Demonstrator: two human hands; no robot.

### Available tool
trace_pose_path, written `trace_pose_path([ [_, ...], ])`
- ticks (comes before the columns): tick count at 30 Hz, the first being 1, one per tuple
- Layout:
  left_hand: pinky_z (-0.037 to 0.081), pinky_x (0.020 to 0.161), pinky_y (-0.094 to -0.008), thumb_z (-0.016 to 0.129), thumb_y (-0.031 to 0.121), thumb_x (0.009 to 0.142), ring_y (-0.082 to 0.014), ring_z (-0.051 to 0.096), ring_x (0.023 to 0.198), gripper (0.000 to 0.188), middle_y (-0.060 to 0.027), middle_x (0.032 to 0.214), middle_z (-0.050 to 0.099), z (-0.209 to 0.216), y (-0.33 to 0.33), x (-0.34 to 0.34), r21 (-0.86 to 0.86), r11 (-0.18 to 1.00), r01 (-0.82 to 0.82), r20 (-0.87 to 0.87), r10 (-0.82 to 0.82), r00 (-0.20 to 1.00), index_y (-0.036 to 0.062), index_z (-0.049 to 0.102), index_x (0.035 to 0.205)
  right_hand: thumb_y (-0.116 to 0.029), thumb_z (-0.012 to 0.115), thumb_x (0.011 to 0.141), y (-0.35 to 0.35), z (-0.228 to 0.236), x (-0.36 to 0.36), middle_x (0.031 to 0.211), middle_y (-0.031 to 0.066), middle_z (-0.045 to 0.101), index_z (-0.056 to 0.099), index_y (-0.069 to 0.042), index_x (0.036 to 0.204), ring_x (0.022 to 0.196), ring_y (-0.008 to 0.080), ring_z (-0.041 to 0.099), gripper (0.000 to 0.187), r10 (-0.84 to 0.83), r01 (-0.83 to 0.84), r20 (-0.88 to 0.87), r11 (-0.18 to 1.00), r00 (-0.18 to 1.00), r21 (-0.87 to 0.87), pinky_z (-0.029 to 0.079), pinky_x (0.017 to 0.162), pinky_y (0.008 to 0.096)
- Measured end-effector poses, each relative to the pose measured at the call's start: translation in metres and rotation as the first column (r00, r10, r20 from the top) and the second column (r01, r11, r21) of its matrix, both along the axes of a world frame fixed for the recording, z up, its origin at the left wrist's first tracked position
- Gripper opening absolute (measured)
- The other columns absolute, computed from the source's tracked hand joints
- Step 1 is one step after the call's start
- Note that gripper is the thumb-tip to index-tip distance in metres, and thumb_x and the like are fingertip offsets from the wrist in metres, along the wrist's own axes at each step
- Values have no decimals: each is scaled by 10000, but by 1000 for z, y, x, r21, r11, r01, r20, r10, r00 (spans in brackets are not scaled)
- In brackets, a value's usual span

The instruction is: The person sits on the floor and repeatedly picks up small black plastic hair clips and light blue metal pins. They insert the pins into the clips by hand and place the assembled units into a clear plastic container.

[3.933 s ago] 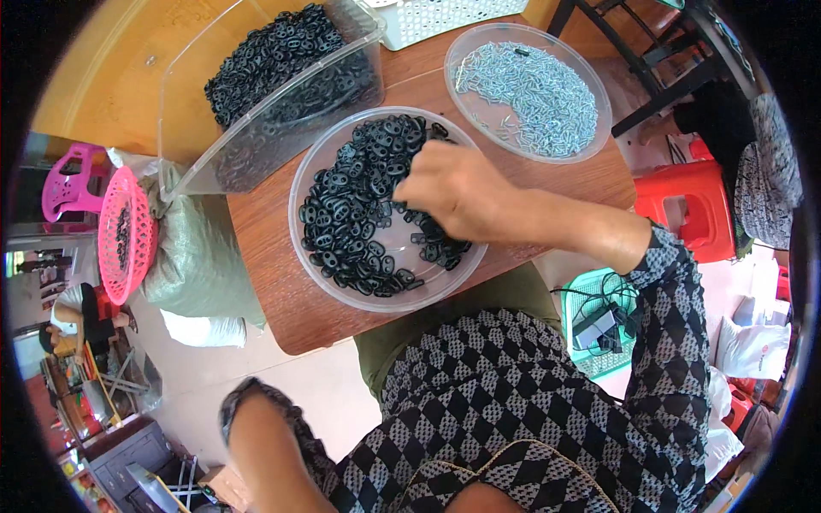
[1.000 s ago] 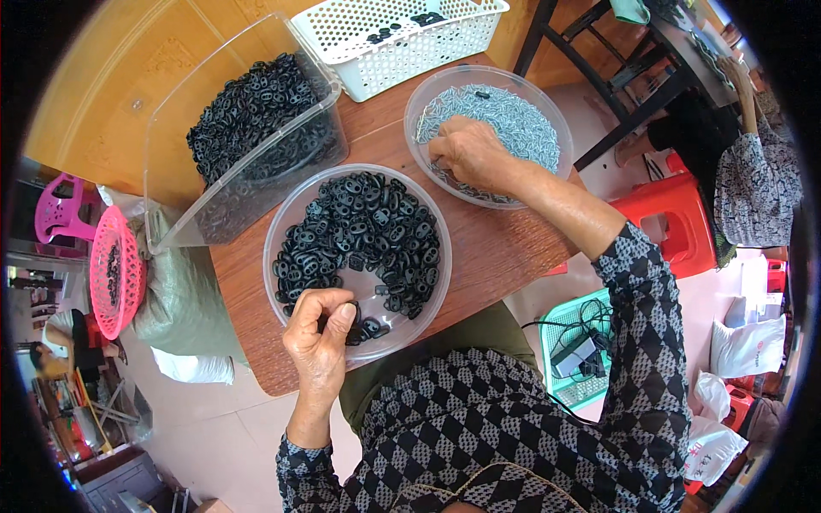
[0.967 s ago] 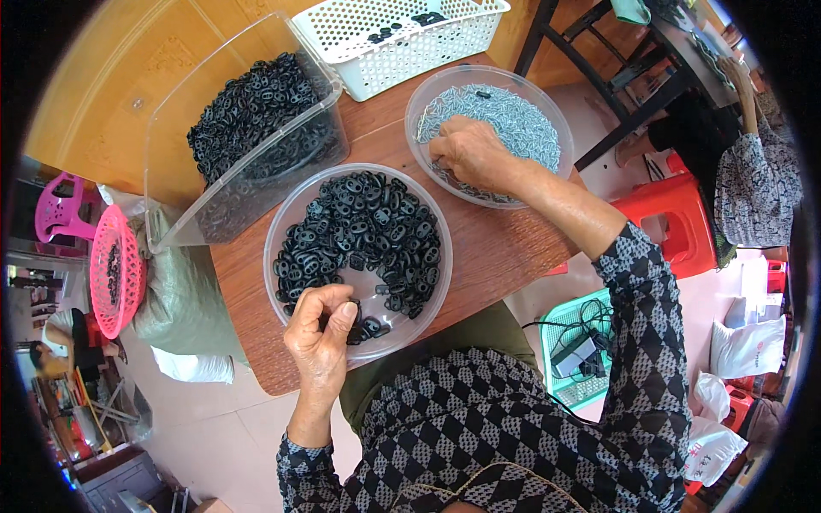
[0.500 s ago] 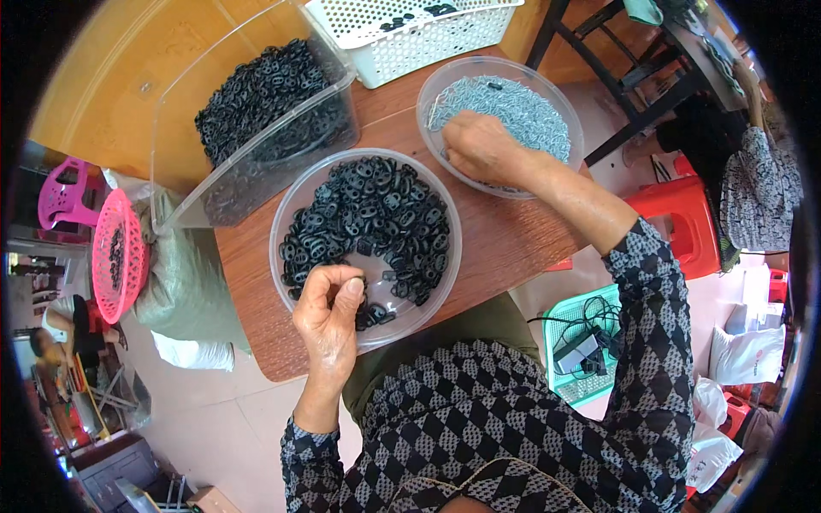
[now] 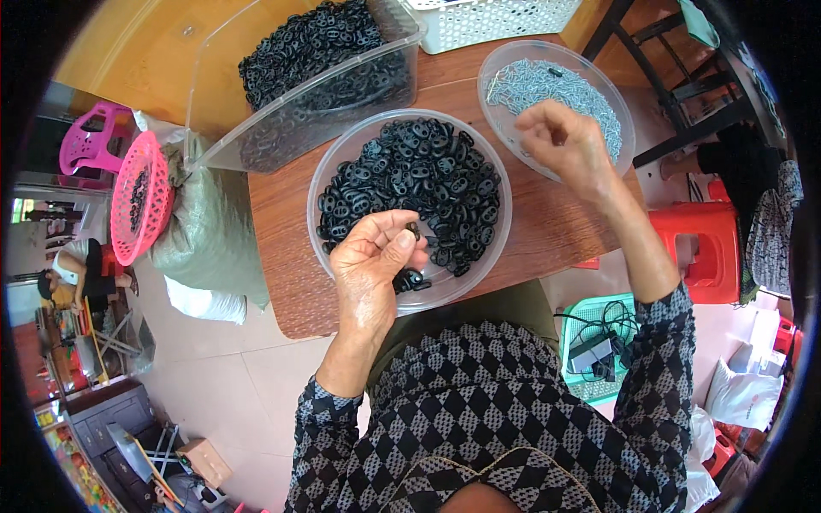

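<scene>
My left hand (image 5: 372, 265) is closed in a pinch on a small black plastic piece (image 5: 414, 231), mostly hidden by the fingers. It hovers over the near left part of a clear round bowl (image 5: 506, 201) full of black oval pieces (image 5: 410, 171) with two holes each. My right hand (image 5: 569, 147) is above the near side of a second clear bowl (image 5: 630, 137), which holds thin silvery metal pieces like screws (image 5: 547, 90). Its fingers are curled together, and whatever is between them is too small to make out. One black piece (image 5: 555, 73) lies on the silvery ones.
Behind the bowls on the wooden table (image 5: 286, 282) stand a clear bin (image 5: 282, 111) of black pieces and a white perforated basket (image 5: 505, 21). A pink basket (image 5: 141, 201) sits by sacks at left. A red stool (image 5: 701, 248) and green basket (image 5: 590, 389) are at right.
My right hand has come up from among the silvery pieces toward the near side of their bowl, its fingers now visible. My left hand keeps its pinch. The whole view has shifted.
</scene>
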State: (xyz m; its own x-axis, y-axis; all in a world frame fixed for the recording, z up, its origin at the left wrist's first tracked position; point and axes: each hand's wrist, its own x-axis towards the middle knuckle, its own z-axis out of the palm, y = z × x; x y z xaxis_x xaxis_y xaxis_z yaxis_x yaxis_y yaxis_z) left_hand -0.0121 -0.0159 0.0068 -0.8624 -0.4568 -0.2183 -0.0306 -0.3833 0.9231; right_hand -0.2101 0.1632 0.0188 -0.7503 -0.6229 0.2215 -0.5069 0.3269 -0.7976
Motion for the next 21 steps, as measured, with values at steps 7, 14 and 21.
trace_pose_path([
  [7, 493, 560, -239, 592, 77, 857, -143, 588, 614, 125, -112, 794, 627, -2, 4, -1, 64, 998, 6, -36, -3, 999, -29, 569, 921, 0, 617, 792, -28, 11, 64, 759, -29, 571, 635, -25, 886, 690, 26, 495, 100, 313, -247, 314, 941, 896, -233, 402, 599, 180],
  [14, 461, 531, -210, 549, 115, 897, -103, 564, 582, 135, -87, 764, 624, -2, 11, 3, 19, 999, 39, -61, -38, 997, -13, 547, 938, -31, 618, 795, -44, 2, 84, 754, -8, 585, 613, 10, 857, 693, 35, 522, 74, 380, -215, 593, 919, 710, -331, 431, 614, 183],
  [21, 471, 538, -212, 558, 85, 886, -106, 568, 596, 121, -79, 767, 623, -2, 8, 7, -64, 998, 28, -104, -35, 994, -8, 564, 964, -45, 628, 785, -46, -3, 87, 746, -1, 595, 599, 13, 877, 684, 41, 539, 112, 328, -188, 562, 937, 759, -293, 441, 601, 191],
])
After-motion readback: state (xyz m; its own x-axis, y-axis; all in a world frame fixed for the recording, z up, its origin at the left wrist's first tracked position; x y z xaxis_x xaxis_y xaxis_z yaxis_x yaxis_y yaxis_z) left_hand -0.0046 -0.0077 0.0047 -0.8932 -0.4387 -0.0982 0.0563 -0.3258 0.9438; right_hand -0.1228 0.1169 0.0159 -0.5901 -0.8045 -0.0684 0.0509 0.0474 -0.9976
